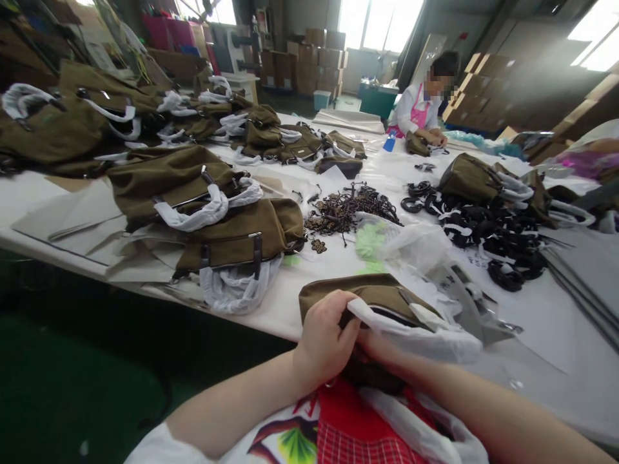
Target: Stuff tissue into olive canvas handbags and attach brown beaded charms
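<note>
White tabletop across frame. Heaped olive handbags, upper left. Single olive handbag, lower centre, between both hands. White-wrapped handle before it. Left hand: grip closed on handbag. Right hand partly hidden beneath handle; grip unreadable. Flower-shaped pendant, frame centre.

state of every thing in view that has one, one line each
Held olive bag: tilted, zip unclear
Its handle: wrapped in white
Left hand: closed on the held bag
Right hand: partly hidden, grip unclear
Nearest left bag: lying, handles wrapped
Dark trinkets: loosely heaped
Black loops: heaped, partly white-wrapped
Cartons: stacked
</note>
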The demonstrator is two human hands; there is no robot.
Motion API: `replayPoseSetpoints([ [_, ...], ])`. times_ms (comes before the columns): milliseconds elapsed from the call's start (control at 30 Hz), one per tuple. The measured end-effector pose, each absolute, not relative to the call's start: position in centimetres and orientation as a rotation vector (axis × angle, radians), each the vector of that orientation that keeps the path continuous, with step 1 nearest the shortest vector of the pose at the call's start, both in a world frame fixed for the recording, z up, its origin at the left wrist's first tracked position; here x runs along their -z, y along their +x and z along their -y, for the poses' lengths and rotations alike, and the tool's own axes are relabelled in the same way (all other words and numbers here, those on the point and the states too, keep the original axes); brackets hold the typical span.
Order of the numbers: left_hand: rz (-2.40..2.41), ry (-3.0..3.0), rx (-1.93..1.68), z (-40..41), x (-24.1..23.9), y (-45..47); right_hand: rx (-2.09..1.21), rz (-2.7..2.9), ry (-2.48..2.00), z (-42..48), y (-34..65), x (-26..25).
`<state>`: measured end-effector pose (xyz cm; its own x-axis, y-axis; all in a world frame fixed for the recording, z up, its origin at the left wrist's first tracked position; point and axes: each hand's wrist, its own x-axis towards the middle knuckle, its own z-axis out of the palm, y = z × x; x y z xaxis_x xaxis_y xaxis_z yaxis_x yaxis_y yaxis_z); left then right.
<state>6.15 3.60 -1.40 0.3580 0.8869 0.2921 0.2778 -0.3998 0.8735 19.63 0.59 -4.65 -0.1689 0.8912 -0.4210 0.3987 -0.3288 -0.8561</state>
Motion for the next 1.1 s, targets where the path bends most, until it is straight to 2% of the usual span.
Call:
replayPoseSetpoints([
  [100,-1.039,1.778,-1.02,-5.0,1.6,5.9,-1.538,1.586,-1.699,-1.4,20.1,3.5],
  [167,-1.03,1.659,-0.982,-5.9,2.0,5.6,-1.251,1.916,-1.768,-2.0,20.9,2.2],
  [233,-1.03,1.518,-0.931,-6.6,2.6,5.2,-0.77,2.233,-1.877,-2.7,21.8,0.9],
  [300,-1.03,1.406,-0.895,-7.1,2.9,4.9,-0.434,2.349,-2.018,-3.3,22.7,-0.2],
  [433,-0.986,1.199,-0.905,-7.3,2.4,4.5,-0.238,2.388,-2.153,-3.8,23.4,-1.3],
  [633,-0.946,0.961,-0.866,-7.6,1.8,4.2,-0.276,2.657,-1.598,-3.6,21.9,-0.6],
  [833,-0.998,1.152,-0.758,-7.5,2.0,2.0,-0.245,2.769,-1.361,-3.2,20.8,-0.2],
  [1100,-1.231,1.309,-0.773,-6.5,0.8,-2.8,-0.385,2.867,-1.067,-2.6,16.6,0.9],
])
